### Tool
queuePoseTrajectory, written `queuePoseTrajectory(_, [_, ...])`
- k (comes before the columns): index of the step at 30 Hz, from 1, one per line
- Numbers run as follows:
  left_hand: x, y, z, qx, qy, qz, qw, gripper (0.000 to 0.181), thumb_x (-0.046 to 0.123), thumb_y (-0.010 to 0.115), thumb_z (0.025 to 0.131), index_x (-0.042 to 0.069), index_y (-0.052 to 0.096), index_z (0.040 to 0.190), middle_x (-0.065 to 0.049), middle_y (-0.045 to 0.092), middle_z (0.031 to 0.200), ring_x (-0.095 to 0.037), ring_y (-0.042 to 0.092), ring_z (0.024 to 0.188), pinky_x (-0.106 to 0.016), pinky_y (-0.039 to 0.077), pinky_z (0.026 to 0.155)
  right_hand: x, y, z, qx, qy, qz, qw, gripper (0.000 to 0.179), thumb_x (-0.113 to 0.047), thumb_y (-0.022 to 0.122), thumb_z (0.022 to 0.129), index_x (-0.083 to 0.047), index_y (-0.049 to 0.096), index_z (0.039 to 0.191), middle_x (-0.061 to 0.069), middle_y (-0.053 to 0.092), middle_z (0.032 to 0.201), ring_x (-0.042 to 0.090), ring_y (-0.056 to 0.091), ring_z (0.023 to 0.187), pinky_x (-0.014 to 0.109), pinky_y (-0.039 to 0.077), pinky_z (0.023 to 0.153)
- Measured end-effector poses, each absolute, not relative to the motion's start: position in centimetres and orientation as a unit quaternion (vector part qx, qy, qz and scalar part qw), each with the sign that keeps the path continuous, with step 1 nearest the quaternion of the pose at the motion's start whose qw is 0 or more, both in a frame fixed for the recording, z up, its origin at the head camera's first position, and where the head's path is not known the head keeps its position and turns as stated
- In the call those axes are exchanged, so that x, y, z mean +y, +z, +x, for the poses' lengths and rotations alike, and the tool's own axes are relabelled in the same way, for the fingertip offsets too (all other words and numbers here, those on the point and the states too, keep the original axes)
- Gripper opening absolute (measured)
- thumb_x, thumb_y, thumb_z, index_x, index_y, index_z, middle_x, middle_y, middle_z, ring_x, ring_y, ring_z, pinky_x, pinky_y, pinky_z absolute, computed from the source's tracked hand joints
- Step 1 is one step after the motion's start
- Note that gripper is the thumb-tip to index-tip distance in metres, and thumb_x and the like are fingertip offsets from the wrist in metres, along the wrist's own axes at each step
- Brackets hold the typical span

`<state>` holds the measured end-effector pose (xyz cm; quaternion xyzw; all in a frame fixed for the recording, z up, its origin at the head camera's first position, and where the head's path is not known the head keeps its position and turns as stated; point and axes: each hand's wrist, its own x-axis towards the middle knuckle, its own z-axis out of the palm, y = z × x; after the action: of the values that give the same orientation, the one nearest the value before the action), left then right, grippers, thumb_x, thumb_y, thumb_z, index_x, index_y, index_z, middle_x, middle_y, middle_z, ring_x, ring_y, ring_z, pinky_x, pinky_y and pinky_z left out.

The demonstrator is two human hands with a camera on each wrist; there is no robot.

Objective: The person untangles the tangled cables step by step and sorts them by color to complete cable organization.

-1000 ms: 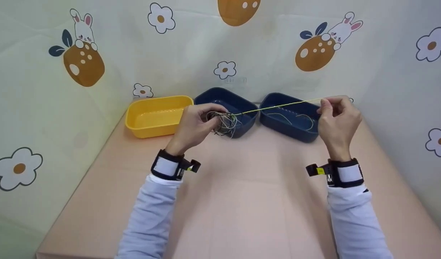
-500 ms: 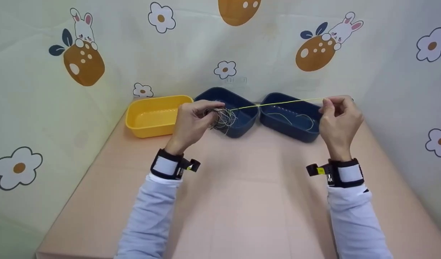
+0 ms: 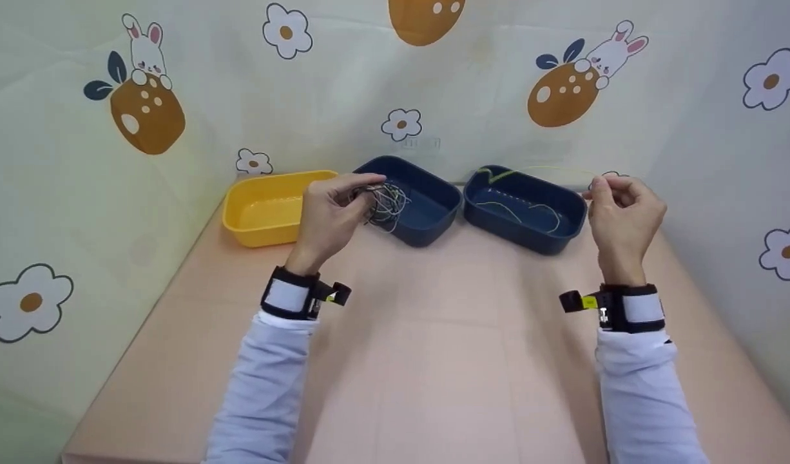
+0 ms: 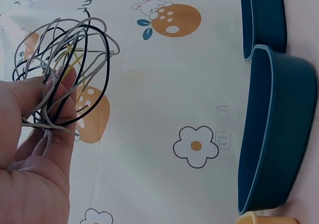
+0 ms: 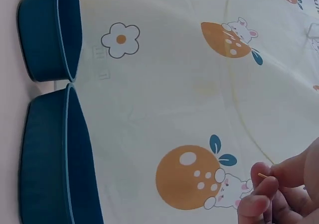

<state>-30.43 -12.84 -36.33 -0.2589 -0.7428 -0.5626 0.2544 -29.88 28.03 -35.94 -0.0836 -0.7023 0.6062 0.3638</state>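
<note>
Head view: I am logging one left hand (image 3: 327,222), raised between the yellow tray (image 3: 266,236) and the middle blue tray (image 3: 427,236), its thumb and fingers curling round a tangled wire bundle (image 3: 390,206); one right hand (image 3: 627,209), raised beside the right end of the right blue tray (image 3: 514,235), pinching a yellow strand (image 3: 501,175). The strand is trailing leftward above that tray, its blurred far end apparently hanging clear of the bundle. Two loose strands (image 3: 503,207) are lying inside the tray. Hazard, in my judgement: being slack and springy, the strand could be flicking over the rim if the right hand swings. Pose: both forearms are reaching forward, hands well apart. Left wrist view: black and grey loops, some yellow among them, are bulging past the fingertips; I judge that a slackening grip could be shedding wires or snagging them. Right wrist view: thumb and forefinger are meeting, a short yellow tip poking out, other fingers curling below; so little purchase could be causing a slip.
</note>
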Motion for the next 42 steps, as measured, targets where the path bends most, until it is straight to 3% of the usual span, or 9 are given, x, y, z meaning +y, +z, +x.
queuePoseTrajectory(3, [-12.6, -36.4, -30.4, -0.742, -0.563, -0.265, 0.25, 0.032, -0.008, 0.067, 0.095, 0.01, 0.083, 0.115, -0.004, 0.082, 0.111, -0.013, 0.062, 0.076, -0.016, 0.044, 0.061, 28.4, -36.6, -30.4, -0.656, 0.673, -0.063, 0.335, 0.005, -0.008, 0.076, 0.097, -0.003, 0.077, 0.096, 0.009, 0.074, 0.08, 0.015, 0.065, 0.06, 0.019, 0.057, 0.053])
queuePoseTrajectory(6, [-12.5, -36.5, -30.4, -0.743, -0.56, -0.268, 0.25, 0.03, -0.008, 0.067, 0.096, 0.009, 0.083, 0.115, -0.003, 0.082, 0.113, -0.013, 0.061, 0.079, -0.016, 0.043, 0.062, 28.8, -37.5, -31.1, -0.641, 0.699, -0.06, 0.311, 0.006, -0.006, 0.076, 0.097, -0.001, 0.076, 0.097, 0.013, 0.074, 0.083, 0.016, 0.069, 0.062, 0.022, 0.062, 0.057])
queuePoseTrajectory(17, [-11.9, -36.6, -30.3, -0.75, -0.555, -0.274, 0.234, 0.032, -0.007, 0.067, 0.095, 0.012, 0.084, 0.114, -0.002, 0.082, 0.112, -0.014, 0.056, 0.071, -0.018, 0.039, 0.057, 30.1, -40.0, -33.8, -0.668, 0.686, -0.122, 0.262, 0.009, -0.009, 0.073, 0.1, -0.002, 0.073, 0.105, 0.005, 0.076, 0.086, 0.015, 0.077, 0.072, 0.025, 0.067, 0.072])
queuePoseTrajectory(23, [-11.6, -36.7, -30.3, -0.75, -0.558, -0.278, 0.221, 0.03, -0.006, 0.068, 0.095, 0.011, 0.084, 0.114, -0.002, 0.082, 0.113, -0.014, 0.059, 0.074, -0.017, 0.042, 0.058, 30.6, -41.3, -34.6, -0.759, 0.602, -0.148, 0.201, 0.018, -0.016, 0.069, 0.104, -0.004, 0.072, 0.117, -0.004, 0.076, 0.087, 0.009, 0.079, 0.076, 0.024, 0.066, 0.076])
queuePoseTrajectory(27, [-11.4, -36.8, -30.3, -0.745, -0.563, -0.284, 0.217, 0.029, -0.006, 0.068, 0.095, 0.01, 0.083, 0.114, -0.003, 0.082, 0.114, -0.013, 0.065, 0.082, -0.017, 0.05, 0.065, 30.9, -41.8, -35.1, -0.824, 0.525, -0.133, 0.165, 0.025, -0.017, 0.065, 0.106, 0.001, 0.073, 0.121, 0.004, 0.079, 0.095, 0.005, 0.077, 0.072, 0.022, 0.066, 0.073])
queuePoseTrajectory(30, [-11.2, -36.9, -30.3, -0.745, -0.565, -0.286, 0.211, 0.029, -0.006, 0.068, 0.095, 0.01, 0.083, 0.115, -0.003, 0.082, 0.114, -0.013, 0.068, 0.088, -0.017, 0.054, 0.07, 31.1, -42.1, -35.3, -0.854, 0.476, -0.135, 0.161, 0.026, -0.017, 0.064, 0.106, 0.002, 0.075, 0.12, 0.009, 0.08, 0.098, 0.001, 0.074, 0.068, 0.018, 0.063, 0.066])
queuePoseTrajectory(36, [-10.5, -37.4, -30.5, -0.741, -0.574, -0.29, 0.193, 0.028, -0.006, 0.067, 0.096, 0.008, 0.082, 0.117, -0.002, 0.082, 0.115, -0.014, 0.068, 0.088, -0.018, 0.056, 0.071, 30.4, -41.9, -34.7, -0.869, 0.445, -0.124, 0.18, 0.026, -0.02, 0.063, 0.103, -0.004, 0.078, 0.116, 0.005, 0.078, 0.092, 0.003, 0.071, 0.068, 0.016, 0.059, 0.061])
queuePoseTrajectory(42, [-9.1, -38.0, -30.4, -0.727, -0.591, -0.312, 0.159, 0.025, -0.006, 0.066, 0.098, 0.005, 0.079, 0.117, -0.004, 0.079, 0.116, -0.014, 0.073, 0.102, -0.029, 0.064, 0.09, 27.5, -40.8, -33.0, -0.864, 0.46, 0.0, 0.206, 0.022, -0.024, 0.068, 0.104, -0.005, 0.078, 0.11, 0.008, 0.074, 0.094, 0.009, 0.066, 0.078, 0.016, 0.054, 0.066])
